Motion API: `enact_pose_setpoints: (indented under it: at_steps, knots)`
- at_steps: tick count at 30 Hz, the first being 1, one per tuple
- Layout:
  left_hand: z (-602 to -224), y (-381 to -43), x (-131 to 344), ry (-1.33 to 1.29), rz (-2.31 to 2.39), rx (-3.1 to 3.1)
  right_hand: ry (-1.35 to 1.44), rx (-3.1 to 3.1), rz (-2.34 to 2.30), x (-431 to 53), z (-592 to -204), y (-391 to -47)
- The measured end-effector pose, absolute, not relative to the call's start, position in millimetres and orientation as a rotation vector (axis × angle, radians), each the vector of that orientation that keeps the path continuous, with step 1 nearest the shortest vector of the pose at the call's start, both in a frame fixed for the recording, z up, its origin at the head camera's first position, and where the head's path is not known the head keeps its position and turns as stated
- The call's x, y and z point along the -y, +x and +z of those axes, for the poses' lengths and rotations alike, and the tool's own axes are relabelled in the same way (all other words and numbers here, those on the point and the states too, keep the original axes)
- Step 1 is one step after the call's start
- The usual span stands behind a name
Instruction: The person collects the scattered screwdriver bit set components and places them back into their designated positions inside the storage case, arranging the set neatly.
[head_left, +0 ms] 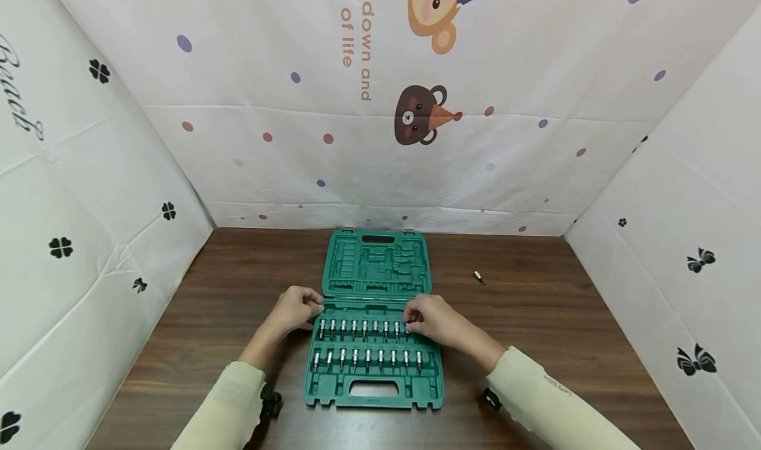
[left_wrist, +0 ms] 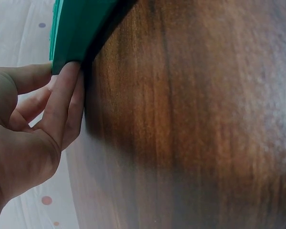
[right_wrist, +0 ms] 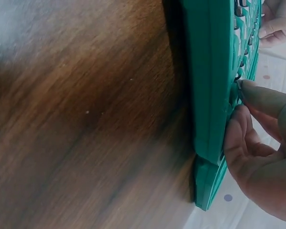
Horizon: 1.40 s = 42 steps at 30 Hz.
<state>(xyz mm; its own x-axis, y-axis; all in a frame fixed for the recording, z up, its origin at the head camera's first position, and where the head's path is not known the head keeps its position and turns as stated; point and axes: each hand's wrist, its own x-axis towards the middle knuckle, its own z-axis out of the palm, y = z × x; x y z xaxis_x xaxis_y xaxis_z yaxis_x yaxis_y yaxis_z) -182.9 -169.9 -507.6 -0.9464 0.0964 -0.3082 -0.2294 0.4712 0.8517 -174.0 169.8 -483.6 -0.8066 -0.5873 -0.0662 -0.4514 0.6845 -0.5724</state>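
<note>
An open green plastic tool case [head_left: 429,387] lies on the brown table, its moulded lid [head_left: 357,285] folded back toward the wall. Two rows of silver bit sockets [head_left: 368,357] stand in its slots. At the case's left edge my left hand [head_left: 297,310] grips the rim, thumb on top and fingers against the side [left_wrist: 62,102]. My right hand [head_left: 433,318] is over the right end of the upper row, thumb and fingers pinching a small bit socket [right_wrist: 239,89], mostly hidden by the fingertips. Whether it is fully in its slot I cannot tell.
One loose bit socket [head_left: 478,277] lies on the wooden table [head_left: 523,304], to the right of the lid. White printed cloth [head_left: 297,166] hangs behind the table and along both sides. The lid's far edge is close to the back cloth.
</note>
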Motion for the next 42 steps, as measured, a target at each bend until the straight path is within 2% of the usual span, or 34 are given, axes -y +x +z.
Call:
enact_pose_setpoints:
  at_steps: [11, 26, 42]
  knots:
    - [-505, -181, 170, -0.101, 1.46, -2.409, -0.732, -2.682, -0.75, -161, -482, -179]
    - [-506, -184, 171, -0.121, 1.46, -2.416, -0.737, -2.638, -0.784, -160, -482, -189]
    - [-506, -180, 169, -0.118, 1.466, -2.413, -0.878, -2.757, -0.817, -175, -493, -170]
